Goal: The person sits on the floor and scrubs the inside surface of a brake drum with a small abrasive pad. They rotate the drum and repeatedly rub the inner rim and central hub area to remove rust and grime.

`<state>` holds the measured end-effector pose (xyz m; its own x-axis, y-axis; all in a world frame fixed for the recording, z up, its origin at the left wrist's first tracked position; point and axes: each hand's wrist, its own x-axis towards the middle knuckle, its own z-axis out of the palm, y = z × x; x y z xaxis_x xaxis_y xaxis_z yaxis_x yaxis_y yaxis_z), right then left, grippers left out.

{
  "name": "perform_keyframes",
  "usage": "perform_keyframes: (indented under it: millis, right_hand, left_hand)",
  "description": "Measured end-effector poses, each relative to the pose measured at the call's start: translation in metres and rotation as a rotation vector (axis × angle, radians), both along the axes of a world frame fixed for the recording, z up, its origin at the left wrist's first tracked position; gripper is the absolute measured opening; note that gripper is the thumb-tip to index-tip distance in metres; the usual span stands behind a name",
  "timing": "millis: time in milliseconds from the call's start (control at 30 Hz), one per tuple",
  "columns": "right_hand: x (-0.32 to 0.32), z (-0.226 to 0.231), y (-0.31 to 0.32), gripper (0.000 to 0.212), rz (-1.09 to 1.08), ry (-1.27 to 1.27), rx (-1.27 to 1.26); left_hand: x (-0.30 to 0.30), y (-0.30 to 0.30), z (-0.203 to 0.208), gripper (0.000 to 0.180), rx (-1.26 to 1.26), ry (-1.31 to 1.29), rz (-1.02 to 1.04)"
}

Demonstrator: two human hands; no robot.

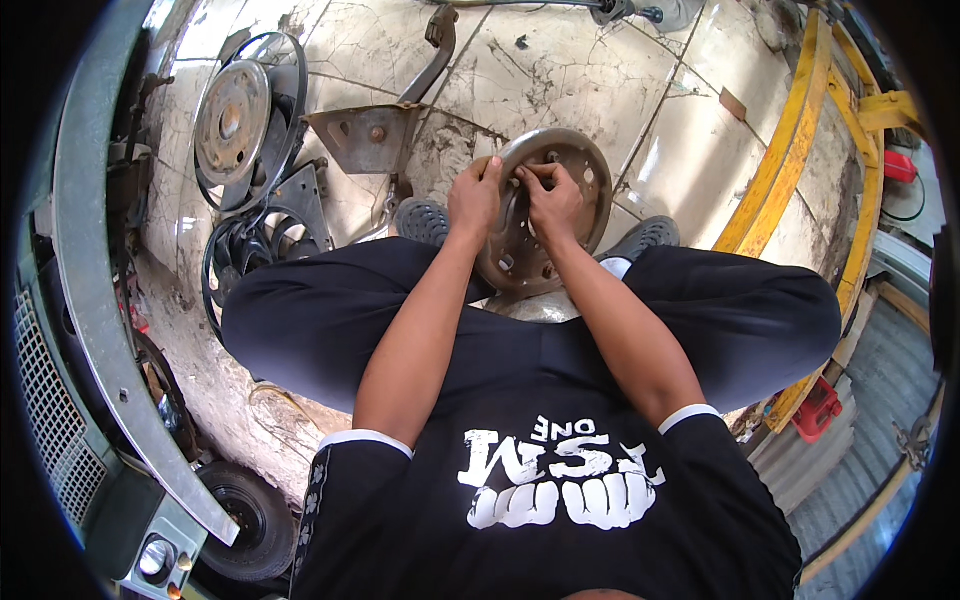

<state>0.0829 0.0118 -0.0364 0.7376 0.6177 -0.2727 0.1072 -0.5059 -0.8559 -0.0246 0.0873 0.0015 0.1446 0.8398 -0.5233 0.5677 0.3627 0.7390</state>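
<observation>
Between my knees a round, brown metal brake backing plate stands tilted, with several holes in its dished face. My left hand is closed on its left rim, thumb at the edge. Inside the rim, near the plate's upper middle, my right hand has its thumb and fingers pinched together. Whatever is between those fingertips is too small to make out. A dark curved edge shows on the plate's face between the two hands.
A second rusty round plate lies at the left among black belts or hoses. Ahead is a pedal with its metal bracket. A yellow metal frame bounds the right side; a green-grey vehicle panel and a tyre line the left.
</observation>
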Motion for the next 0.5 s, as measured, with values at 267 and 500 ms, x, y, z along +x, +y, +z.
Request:
perform_keyframes:
  millis: [267,500]
  right_hand:
    - [0.004,0.008,0.007,0.025,0.012,0.009,0.040]
    - [0.008,0.001,-0.008,0.024,0.020,-0.056,-0.019]
  left_hand:
    - [0.003,-0.002,0.003,0.042,-0.003,-0.002,0.017]
    - [0.003,-0.003,-0.008,0.042,0.021,-0.006,0.016]
